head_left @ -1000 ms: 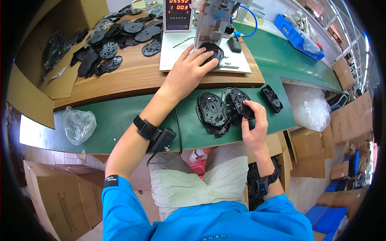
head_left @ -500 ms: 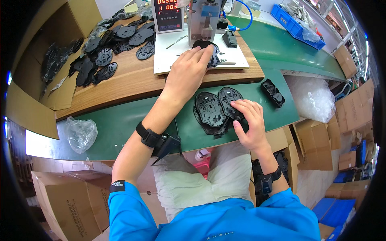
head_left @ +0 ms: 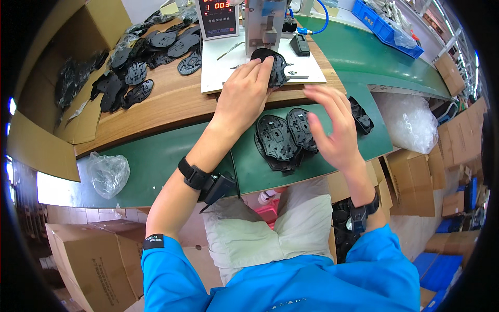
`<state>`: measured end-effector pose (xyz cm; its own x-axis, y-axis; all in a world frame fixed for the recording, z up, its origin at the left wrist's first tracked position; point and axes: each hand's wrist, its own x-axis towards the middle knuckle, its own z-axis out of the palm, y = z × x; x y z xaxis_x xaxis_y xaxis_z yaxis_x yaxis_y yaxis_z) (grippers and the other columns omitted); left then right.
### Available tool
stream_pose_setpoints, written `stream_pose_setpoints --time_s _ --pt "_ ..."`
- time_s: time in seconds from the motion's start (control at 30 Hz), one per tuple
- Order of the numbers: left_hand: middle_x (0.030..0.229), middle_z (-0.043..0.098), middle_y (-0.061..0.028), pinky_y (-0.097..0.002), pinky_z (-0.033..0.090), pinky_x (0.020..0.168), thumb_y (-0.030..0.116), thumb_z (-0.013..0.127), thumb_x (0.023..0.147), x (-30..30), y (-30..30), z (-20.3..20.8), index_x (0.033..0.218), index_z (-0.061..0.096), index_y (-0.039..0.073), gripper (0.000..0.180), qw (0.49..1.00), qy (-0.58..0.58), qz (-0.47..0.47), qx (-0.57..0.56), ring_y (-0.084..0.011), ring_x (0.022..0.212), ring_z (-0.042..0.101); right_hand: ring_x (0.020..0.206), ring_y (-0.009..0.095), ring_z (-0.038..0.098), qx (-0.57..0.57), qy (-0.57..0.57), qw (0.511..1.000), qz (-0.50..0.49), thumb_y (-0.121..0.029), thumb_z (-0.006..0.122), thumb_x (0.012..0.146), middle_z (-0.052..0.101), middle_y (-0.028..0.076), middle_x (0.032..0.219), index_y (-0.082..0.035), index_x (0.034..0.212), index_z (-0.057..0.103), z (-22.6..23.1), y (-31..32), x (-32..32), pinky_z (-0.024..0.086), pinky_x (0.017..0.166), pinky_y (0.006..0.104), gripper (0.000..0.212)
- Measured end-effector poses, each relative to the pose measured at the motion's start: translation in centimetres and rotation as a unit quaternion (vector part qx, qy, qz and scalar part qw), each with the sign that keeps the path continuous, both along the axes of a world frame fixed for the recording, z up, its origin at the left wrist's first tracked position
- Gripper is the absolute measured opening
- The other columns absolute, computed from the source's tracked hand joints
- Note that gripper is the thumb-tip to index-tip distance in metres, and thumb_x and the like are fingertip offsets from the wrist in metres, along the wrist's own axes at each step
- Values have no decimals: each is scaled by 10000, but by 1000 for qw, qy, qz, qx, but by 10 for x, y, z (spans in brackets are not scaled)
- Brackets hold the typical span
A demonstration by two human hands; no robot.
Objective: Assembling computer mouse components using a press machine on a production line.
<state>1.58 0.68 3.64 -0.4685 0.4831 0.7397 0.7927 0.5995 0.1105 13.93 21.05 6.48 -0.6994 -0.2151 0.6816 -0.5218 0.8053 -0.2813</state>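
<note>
At the front of the bench-top press (head_left: 265, 26), my left hand (head_left: 243, 96) grips a black plastic mouse shell (head_left: 278, 66) by its near side. My left thumb is hidden. My right hand (head_left: 335, 125) hovers over the green table with its fingers stretched out and holds nothing; it is slightly blurred. Just left of it, two black mouse base shells (head_left: 277, 137) lie side by side, their inner ribs facing up, on top of another dark shell. Partly behind my right hand sits a hollow black plastic part (head_left: 361, 115).
A heap of black shells (head_left: 166, 44) covers the wooden board's left side, beside an open carton (head_left: 44, 140). A controller with a red display (head_left: 218, 21) stands left of the press. Clear plastic bags (head_left: 108, 174) lie about; a blue bin (head_left: 384, 26) is at back right.
My right hand has lifted off the paired shells and moved up and right. My left hand and its shell have come slightly out from under the press, the shell now more visible.
</note>
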Motion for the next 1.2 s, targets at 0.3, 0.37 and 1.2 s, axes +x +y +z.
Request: stream_pose_setpoints --time_s 0.3,0.37,1.2 --pt "1389 480 -222 -502 555 944 -118 603 794 5 -8 1 1453 421 60 706 995 -75 -58 39 -454 1096 632 1151 307 627 124 4 992 -31 -13 728 751 680 116 1181 -10 1136 675 7 -37 -76 474 984 441 388" --pt "1412 444 -231 -497 542 977 -143 558 765 -2 -13 -4 1402 400 44 682 985 -101 -99 98 -463 1163 591 1085 304 646 135 -12 990 -47 -13 732 751 692 105 1106 -11 1092 695 9 -41 -80 485 950 438 344" --pt "1429 501 -262 -586 465 1032 418 635 998 -69 -133 -24 1346 626 83 482 881 -210 414 -96 -454 1285 553 1028 337 665 129 -44 991 -19 45 695 744 695 129 1019 -8 1053 729 22 -40 -78 521 932 465 316"
